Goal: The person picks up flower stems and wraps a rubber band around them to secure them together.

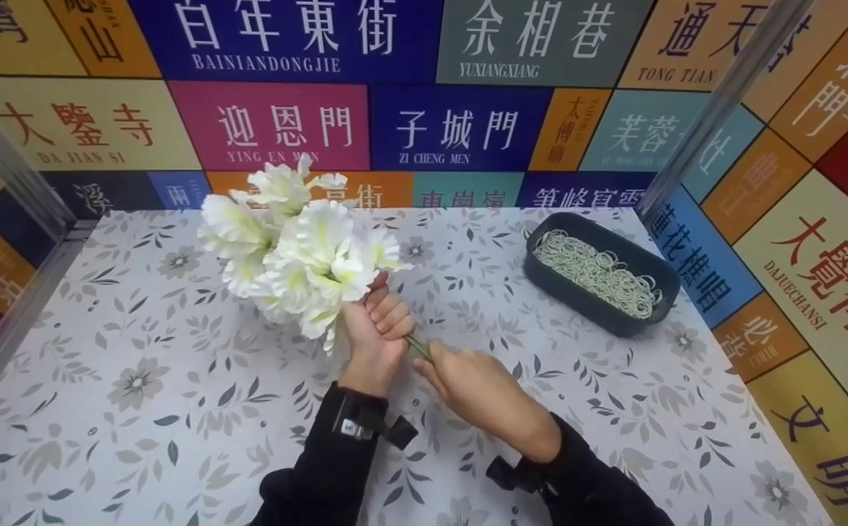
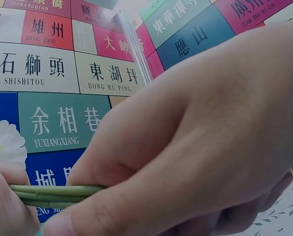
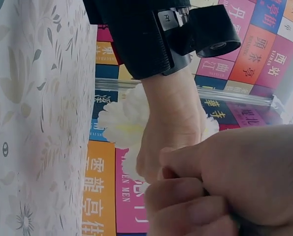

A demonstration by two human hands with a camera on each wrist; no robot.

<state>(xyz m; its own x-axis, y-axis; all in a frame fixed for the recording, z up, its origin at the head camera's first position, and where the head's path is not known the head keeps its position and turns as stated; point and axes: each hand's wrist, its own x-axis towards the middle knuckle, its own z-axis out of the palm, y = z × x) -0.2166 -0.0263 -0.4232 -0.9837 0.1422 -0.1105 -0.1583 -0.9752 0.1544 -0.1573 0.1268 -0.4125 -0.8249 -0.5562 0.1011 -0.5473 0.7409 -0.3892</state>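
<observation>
1. Head view: the left hand [image 1: 376, 325] is closed round the green stems [image 1: 419, 348] just below the white flowers [image 1: 314, 256], its fingers curled in over them. The bunch is held up left of the middle, blooms toward the wall [image 1: 270, 120], stems slanting down to the right. The right hand [image 1: 478, 383] pinches the stems near the left hand, lower and to its right; the two are close but a short run of stem shows between. Well apart, at the far right of the table [image 1: 212, 453], stands a dark box [image 1: 577, 305] holding many pale rings [image 1: 599, 274]. The sleeves [image 1: 321, 456] are black, and each wrist bears a small black device [image 1: 400, 432].

2. Left wrist view: the right hand fills much of the frame, thumb and forefinger narrowed on the stems, which run level out to the left hand at the left edge. One white petal shows above that hand. A bit of teal lies by the right thumb; too little shows to name it.

3. Right wrist view: the right hand is in front, fingers curled, overlapping the left hand. White blooms show behind the left hand; the stems are hidden here.
</observation>
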